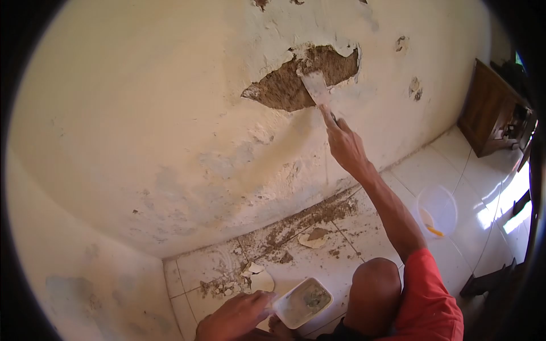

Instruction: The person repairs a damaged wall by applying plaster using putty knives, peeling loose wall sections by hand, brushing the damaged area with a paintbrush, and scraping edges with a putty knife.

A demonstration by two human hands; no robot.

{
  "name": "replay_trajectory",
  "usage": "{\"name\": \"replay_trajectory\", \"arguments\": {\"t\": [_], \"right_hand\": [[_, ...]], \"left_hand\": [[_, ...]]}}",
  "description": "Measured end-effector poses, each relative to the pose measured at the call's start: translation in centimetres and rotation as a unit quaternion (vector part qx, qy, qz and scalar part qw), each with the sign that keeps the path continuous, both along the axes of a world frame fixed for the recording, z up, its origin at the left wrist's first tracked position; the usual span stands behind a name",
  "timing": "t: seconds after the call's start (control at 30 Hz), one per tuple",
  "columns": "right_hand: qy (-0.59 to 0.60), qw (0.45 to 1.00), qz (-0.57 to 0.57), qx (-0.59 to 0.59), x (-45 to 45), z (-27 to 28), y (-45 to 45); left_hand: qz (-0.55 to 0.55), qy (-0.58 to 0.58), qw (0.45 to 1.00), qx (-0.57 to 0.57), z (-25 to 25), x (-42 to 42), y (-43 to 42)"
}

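My right hand is closed around the handle of a putty knife, with its arm stretched up toward the wall. The blade lies over a ragged brown hole where the plaster has come off, and a pale dab shows by its tip. Low in the view, my left hand grips the left end of a small white rectangular container. Some greyish paste sits inside it. How the fingers wrap around that end is partly hidden.
Crumbled plaster and dirt lie on the tiled floor along the wall, with larger broken pieces. A translucent bucket with a yellow-handled tool stands right of my arm. A wooden cabinet is farther right.
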State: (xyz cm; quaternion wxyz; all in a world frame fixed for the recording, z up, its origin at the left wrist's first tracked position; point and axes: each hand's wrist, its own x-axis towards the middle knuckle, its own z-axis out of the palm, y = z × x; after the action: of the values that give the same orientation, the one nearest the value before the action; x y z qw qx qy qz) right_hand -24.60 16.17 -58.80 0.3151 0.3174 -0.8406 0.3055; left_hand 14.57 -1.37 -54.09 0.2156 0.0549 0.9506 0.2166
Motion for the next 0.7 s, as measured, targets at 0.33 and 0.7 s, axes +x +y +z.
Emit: {"name": "replay_trajectory", "arguments": {"t": [0.33,0.7], "right_hand": [[0.026,0.998,0.031,-0.044,5.9,1.2,2.8],[0.055,0.997,-0.037,0.047,-0.8,3.0,-3.3]], "left_hand": [[0.008,-0.011,1.0,-0.016,-0.5,1.5,-0.6],[0.037,-0.034,0.999,0.0,-0.4,0.9,-1.2]]}}
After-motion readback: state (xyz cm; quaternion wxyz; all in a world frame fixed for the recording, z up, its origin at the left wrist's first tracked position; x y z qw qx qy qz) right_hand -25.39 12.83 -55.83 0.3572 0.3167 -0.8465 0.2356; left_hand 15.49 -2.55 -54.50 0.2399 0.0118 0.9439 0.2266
